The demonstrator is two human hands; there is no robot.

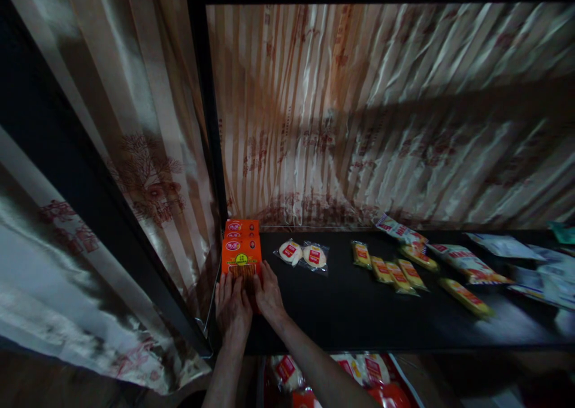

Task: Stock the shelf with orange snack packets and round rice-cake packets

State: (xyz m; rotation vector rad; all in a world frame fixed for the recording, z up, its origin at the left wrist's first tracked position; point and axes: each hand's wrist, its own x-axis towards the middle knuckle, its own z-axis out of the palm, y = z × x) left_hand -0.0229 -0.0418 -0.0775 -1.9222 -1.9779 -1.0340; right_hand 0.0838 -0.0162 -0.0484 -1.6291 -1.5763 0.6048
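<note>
Several orange snack packs [241, 247] stand one behind another at the left end of the black shelf, each with a pink-and-white logo. My left hand [233, 309] presses against the lower left of the front pack, its fingers pointing up along the edge and front. Along the right edge of that same pack lies my right hand [268, 294], thumb toward the front and fingers along the side. Both hands close on the front pack from either side and hide its lower part. Just to the right are two round white wrapped cakes [303, 254], apart from my hands.
Yellow-wrapped snack bars [395, 275] and red-and-white bags [469, 263] lie along the black shelf [323, 315]. Pale packets [545, 276] are at far right. A dark post [214, 126] and striped curtain [291, 126] bound the shelf. Below, a box [406, 381] holds wrapped cakes.
</note>
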